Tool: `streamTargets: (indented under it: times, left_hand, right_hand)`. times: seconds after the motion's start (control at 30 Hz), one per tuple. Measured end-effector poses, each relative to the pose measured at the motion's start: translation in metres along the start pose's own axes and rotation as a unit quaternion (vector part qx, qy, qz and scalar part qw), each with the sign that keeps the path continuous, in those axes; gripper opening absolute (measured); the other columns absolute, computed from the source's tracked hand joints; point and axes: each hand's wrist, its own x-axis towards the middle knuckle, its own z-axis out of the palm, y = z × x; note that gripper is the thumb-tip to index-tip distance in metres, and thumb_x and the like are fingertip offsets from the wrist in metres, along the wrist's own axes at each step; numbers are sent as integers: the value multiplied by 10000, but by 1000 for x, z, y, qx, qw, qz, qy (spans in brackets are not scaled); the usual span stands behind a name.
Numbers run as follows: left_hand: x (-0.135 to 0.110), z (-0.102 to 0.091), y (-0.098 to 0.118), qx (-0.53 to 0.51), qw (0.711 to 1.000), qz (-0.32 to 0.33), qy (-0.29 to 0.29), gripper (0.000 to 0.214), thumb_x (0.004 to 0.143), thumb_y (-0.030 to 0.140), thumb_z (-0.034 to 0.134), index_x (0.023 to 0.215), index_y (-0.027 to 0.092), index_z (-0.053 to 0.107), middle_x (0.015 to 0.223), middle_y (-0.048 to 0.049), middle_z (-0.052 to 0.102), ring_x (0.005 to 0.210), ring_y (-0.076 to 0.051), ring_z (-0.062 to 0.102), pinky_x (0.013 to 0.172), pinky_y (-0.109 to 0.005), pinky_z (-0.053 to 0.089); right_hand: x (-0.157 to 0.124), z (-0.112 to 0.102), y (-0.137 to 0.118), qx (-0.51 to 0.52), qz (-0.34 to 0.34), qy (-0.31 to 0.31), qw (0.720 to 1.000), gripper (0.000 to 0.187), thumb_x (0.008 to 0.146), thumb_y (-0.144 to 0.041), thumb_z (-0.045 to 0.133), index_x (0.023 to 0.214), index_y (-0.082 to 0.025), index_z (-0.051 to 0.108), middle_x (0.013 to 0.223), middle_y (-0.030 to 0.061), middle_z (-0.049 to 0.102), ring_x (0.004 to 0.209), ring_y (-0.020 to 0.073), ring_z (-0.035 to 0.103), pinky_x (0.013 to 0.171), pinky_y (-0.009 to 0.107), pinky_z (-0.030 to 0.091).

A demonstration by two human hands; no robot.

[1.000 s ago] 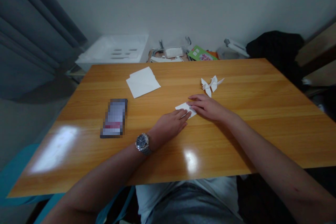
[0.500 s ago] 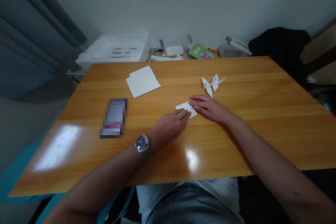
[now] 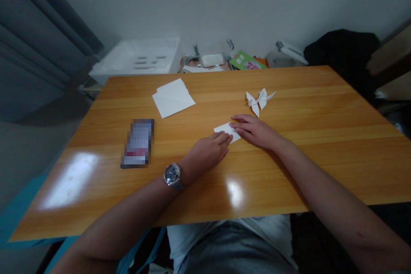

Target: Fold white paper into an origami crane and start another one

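A small folded piece of white paper (image 3: 224,128) lies flat on the wooden table (image 3: 289,162) in front of me. My left hand (image 3: 212,147), with a metal watch (image 3: 172,174) on its wrist, rests its outstretched fingers on the paper's near side. From the right, my right hand (image 3: 253,130) lays its extended fingertips on the paper's right end. Both hands press from above and grip nothing. Parts of the paper are hidden under the fingers. Just beyond my right hand are folded white paper cranes (image 3: 259,102).
White paper sheets (image 3: 174,98) lie overlapping at the back left. Nearer me on the left is a phone (image 3: 138,143) with a blurred screen. Behind the table stand a white plastic tray (image 3: 141,58), a green booklet (image 3: 246,61) and a dark bundle (image 3: 342,55).
The whole view has shifted very slightly. Both hands stay on the folded paper in nearly the same pose.
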Motion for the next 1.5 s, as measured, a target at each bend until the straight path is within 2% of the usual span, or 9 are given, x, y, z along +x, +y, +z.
streamTargets:
  times: [0.17,0.4,0.63,0.77,1.07,1.27,1.5]
  left_hand:
    - [-1,1,0,0,1000,-1,3,460,1083,266,398,1520,124,397,1434,-145,559,1363,-248,514,1106,-382,504]
    - [-1,-1,1,-5,1000,-5,-7,448,1081,249,389,1509,121,425,1424,-133,573,1368,-250,513,1103,-380,515]
    - [0,1,0,-5,1000,-1,-1,470,1077,250,417,1532,133,410,1443,-128,559,1402,-250,484,1160,-386,470]
    - [0,2,0,7,1000,5,2,445,1080,252,405,1498,105,447,1420,-140,578,1370,-261,510,1130,-393,495]
    - [1,2,0,10,1000,6,3,434,1081,249,398,1485,103,455,1400,-151,586,1365,-261,516,1098,-390,516]
    - [1,-7,4,25,1000,-13,-4,414,1072,243,419,1471,142,467,1358,-133,597,1264,-243,560,1002,-360,561]
    - [1,-10,6,33,999,-20,-10,407,1071,239,415,1465,161,479,1380,-125,586,1236,-237,564,1000,-353,558]
  right_hand:
    - [-1,-3,-1,-8,-2,-18,1000,359,1044,-302,506,1350,-263,691,1472,113,606,1356,268,568,1151,524,463]
    - [-3,-7,-1,-16,-17,-44,999,397,1058,-337,488,1408,-241,649,1522,136,559,1395,274,538,1170,501,445]
    - [-3,-14,-4,-92,-39,-75,992,437,1055,-407,493,1457,-278,605,1587,111,490,1465,312,446,1198,550,398]
    - [-3,-13,-3,-135,-25,-86,987,451,1075,-408,427,1486,-291,572,1600,95,476,1473,310,428,1202,561,388]
    - [3,-1,-10,-164,24,-57,985,489,1094,-398,335,1504,-248,556,1549,101,533,1417,289,482,1188,515,411]
    - [5,-2,-9,-151,25,-48,987,494,1091,-409,339,1491,-232,569,1526,115,552,1401,299,491,1181,532,408]
    - [1,-12,-2,-80,-35,-50,995,435,1089,-383,381,1404,-249,649,1484,104,594,1392,273,509,1165,528,425]
